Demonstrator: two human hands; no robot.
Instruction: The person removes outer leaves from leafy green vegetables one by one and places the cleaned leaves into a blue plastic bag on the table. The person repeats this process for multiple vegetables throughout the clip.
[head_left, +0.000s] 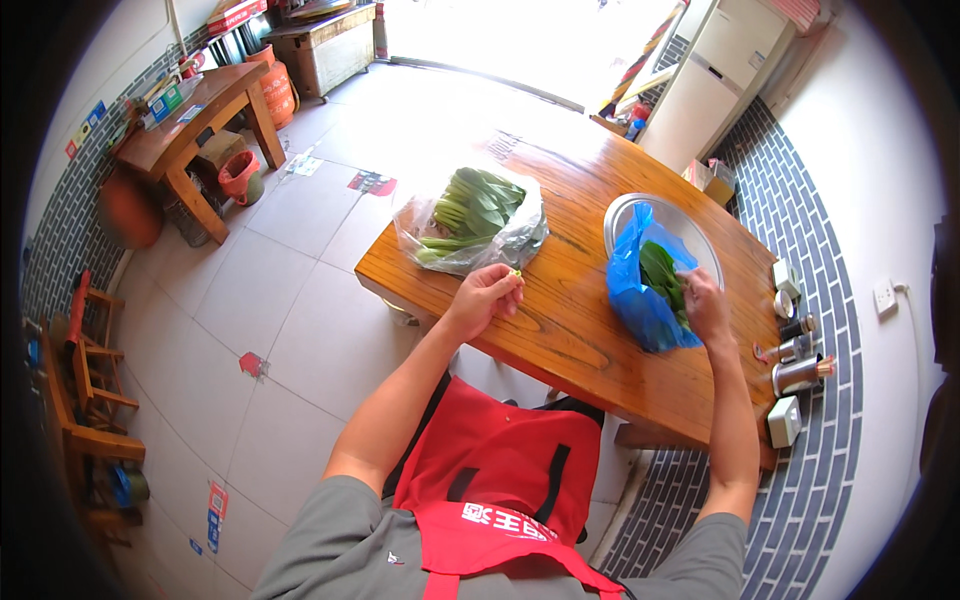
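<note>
My left hand (484, 301) pinches a small yellow-green vegetable scrap (515, 275) between thumb and fingers, just off the table's near edge. Behind it, a clear plastic bag (409, 232) lies open, filled with leafy greens (480, 202) with pale green stems. My right hand (705, 304), slightly blurred, is curled at the right side of a blue plastic bag (630, 289). Dark green leaves (658, 271) show in that bag's mouth, against my fingers. Whether those fingers grip the leaves or the bag's edge is unclear. The blue bag partly covers a round metal tray (694, 217).
Both bags rest on a wooden table (570, 322). Along the wall stand white boxes (784, 421), metal containers and a toothpick holder (799, 375). A red apron (502, 442) covers my lap. Leftward are a side table (187, 112), an orange gas cylinder (276, 88) and a lined bin (241, 178).
</note>
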